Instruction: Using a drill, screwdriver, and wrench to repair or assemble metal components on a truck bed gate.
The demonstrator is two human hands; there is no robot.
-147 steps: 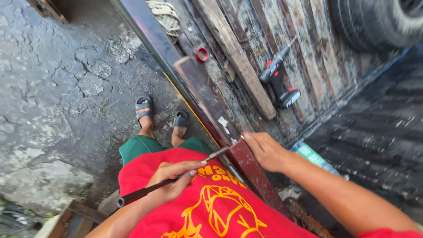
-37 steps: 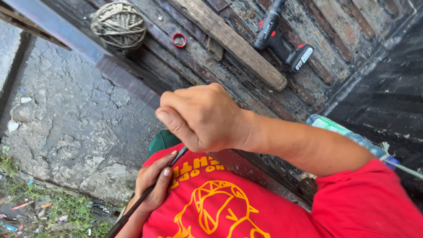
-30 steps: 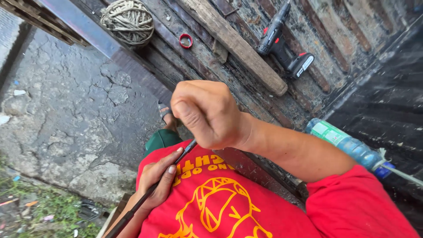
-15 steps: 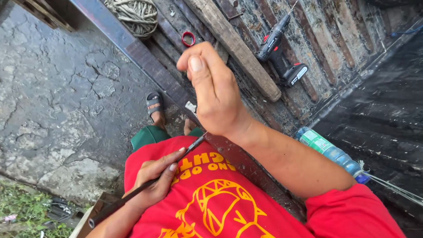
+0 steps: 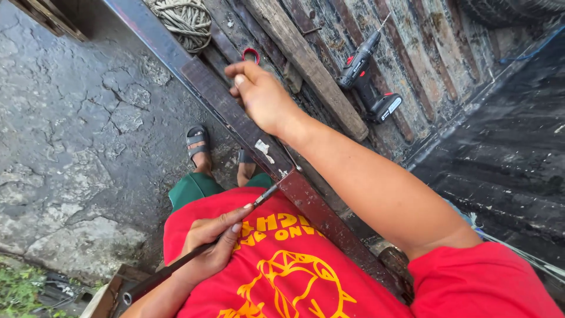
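Left hand (image 5: 215, 244) pinches one chisel (image 5: 194, 253); right hand (image 5: 259, 94), grip curled, nears one red ring (image 5: 251, 54).

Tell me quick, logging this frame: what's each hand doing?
Left hand: closed on a thin dark rod.
Right hand: fingers curled above the metal beam; holding anything cannot be told.

Ground: cracked grey stone paving (image 5: 76, 135), damp patches, daylight. Patch of green weeds (image 5: 17, 282) at lower left corner. Weathered wooden plank deck (image 5: 424, 53) with peeling paint, upper right. Dark wet black sheet surface (image 5: 500, 159) alongside planks.
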